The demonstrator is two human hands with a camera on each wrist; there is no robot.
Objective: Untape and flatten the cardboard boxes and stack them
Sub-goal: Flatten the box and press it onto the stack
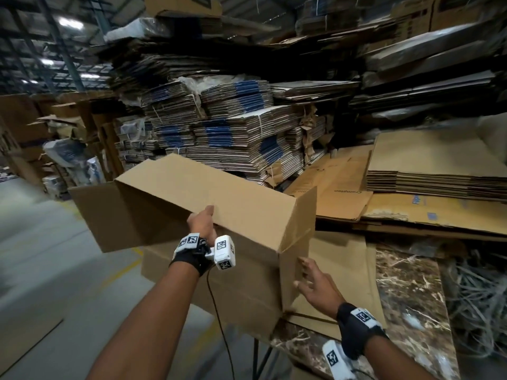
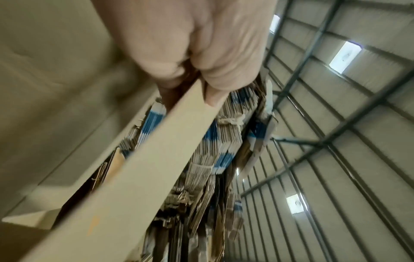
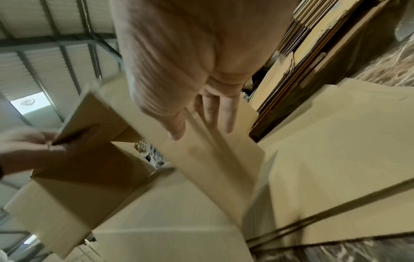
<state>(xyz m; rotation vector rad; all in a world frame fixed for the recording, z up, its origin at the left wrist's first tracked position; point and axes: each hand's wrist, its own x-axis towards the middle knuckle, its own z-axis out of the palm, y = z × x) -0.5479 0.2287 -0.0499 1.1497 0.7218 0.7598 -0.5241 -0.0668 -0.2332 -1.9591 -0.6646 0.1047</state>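
Note:
A plain brown cardboard box [image 1: 175, 198] stands open-ended on the marble-patterned table [image 1: 411, 292], its flaps spread. My left hand [image 1: 201, 222] grips the near top edge of the box [image 2: 125, 168], thumb over one side and fingers under, as the left wrist view shows with the left hand [image 2: 197, 70] curled round the panel. My right hand [image 1: 312, 283] lies with straight fingers flat against the box's right end flap [image 1: 295, 278]; in the right wrist view the right hand [image 3: 201, 113] presses that flap [image 3: 215, 159].
Flattened cardboard sheets [image 1: 343, 193] and a neat stack of flat boxes [image 1: 433, 171] lie on the table's far right. Tall bundles of tied flat cartons [image 1: 219, 133] rise behind. Loose strapping [image 1: 477, 297] lies at right. Grey floor [image 1: 41, 256] stretches left. A cable [image 1: 219, 311] hangs below my left wrist.

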